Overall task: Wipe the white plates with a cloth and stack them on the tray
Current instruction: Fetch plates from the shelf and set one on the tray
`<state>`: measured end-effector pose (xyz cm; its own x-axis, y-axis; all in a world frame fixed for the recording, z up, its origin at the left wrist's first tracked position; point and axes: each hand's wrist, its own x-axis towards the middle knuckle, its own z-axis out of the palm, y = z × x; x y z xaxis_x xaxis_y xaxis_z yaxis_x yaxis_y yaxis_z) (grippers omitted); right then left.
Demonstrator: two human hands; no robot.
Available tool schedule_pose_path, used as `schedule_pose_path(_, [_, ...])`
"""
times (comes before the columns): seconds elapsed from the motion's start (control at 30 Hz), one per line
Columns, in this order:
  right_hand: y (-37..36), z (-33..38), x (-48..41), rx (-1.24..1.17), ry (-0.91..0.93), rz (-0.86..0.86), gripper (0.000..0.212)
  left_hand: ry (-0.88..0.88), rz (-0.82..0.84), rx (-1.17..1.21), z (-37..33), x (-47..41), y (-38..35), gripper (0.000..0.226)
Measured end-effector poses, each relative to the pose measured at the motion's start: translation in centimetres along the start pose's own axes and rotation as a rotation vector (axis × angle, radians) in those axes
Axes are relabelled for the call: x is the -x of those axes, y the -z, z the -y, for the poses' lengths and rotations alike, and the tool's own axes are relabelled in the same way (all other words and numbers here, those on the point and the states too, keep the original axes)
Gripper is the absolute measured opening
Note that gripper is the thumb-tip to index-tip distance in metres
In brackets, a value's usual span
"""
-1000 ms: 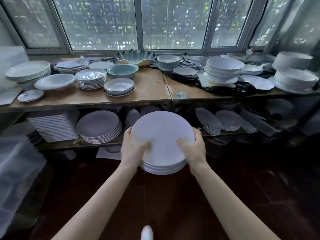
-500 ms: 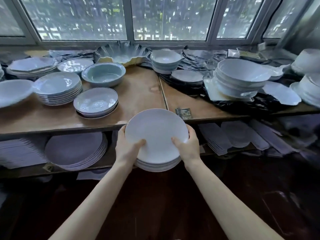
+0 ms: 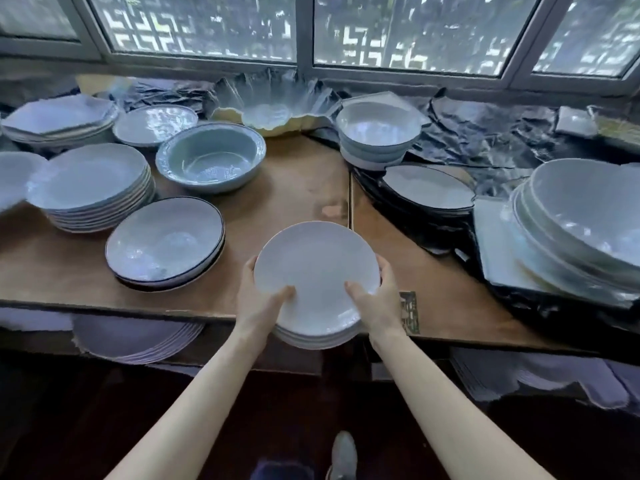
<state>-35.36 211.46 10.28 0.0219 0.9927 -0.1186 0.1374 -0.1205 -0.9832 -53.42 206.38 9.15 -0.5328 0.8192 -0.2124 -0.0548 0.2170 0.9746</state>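
Gripping a stack of white plates [image 3: 317, 282] from both sides: left hand [image 3: 257, 299] and right hand [image 3: 378, 302] each curled round the rim, thumbs pressed on the top plate, fingers underneath. Held over the near edge of the wooden table [image 3: 298, 188], partly past it; cannot tell whether resting on the wood or hanging free. Likely trouble: could slide apart if tilted, with smooth glaze and only thumbs to pin the top one; could clip the table edge if lowered short; could knock the dark-rimmed plates [image 3: 164, 242] just to the left if swung wide. Probably heavy for a two-sided grip, judging by several plates in the pile. No cloth and no tray in sight, so wiping not yet begun. Among the holders: blue-green bowl [image 3: 207, 161] further back, seemingly with nothing in it; nested white bowls [image 3: 375, 133] near the window, top one bare; bigger nested bowls [image 3: 585, 216] at far right beside black wrapping [image 3: 485, 133], top one bare too. More plates [image 3: 135, 336] piled below the table top.
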Motion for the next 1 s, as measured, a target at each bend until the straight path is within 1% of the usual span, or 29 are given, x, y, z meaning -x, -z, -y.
schedule_pose_path(0.13, [-1.8, -0.5, -5.4, 0.019, -0.024, 0.066, 0.053, 0.098, -0.017, 0.0, 0.5, -4.7, -1.5, 0.088])
schedule_pose_path(0.27, [-4.3, -1.7, -10.0, 0.048, -0.086, 0.09, 0.059, 0.148, -0.041, 0.003, 1.8, -9.3, -2.0, 0.086])
schedule_pose_path(0.37, [-6.3, -2.9, -12.7, 0.06, -0.122, 0.088, 0.059, 0.177, -0.036, -0.005, 2.7, -12.7, -2.2, 0.084])
schedule_pose_path(0.47, [-7.9, -3.9, -14.9, 0.059, -0.173, 0.067, 0.062, 0.196, -0.019, -0.014, 3.3, -15.6, -2.2, 0.087])
schedule_pose_path(0.6, [-9.1, -4.9, -16.8, 0.085, -0.205, 0.021, 0.063, 0.208, 0.007, -0.041, 3.8, -18.2, -2.5, 0.083])
schedule_pose_path(0.7, [-9.5, -5.5, -17.4, 0.082, -0.216, -0.022, 0.063, 0.212, 0.023, -0.091, 4.0, -19.3, -2.7, 0.084])
schedule_pose_path(0.77, [-9.6, -5.8, -17.6, 0.071, -0.221, -0.046, 0.062, 0.213, 0.029, -0.134, 4.0, -19.7, -2.8, 0.086])
schedule_pose_path(0.87, [-9.6, -6.0, -17.5, 0.045, -0.225, -0.06, 0.061, 0.214, 0.032, -0.179, 4.0, -19.7, -3.0, 0.082])
schedule_pose_path(1.0, [-9.7, -6.3, -17.1, 0.01, -0.238, -0.068, 0.06, 0.238, 0.035, -0.215, 3.9, -19.7, -3.0, 0.084])
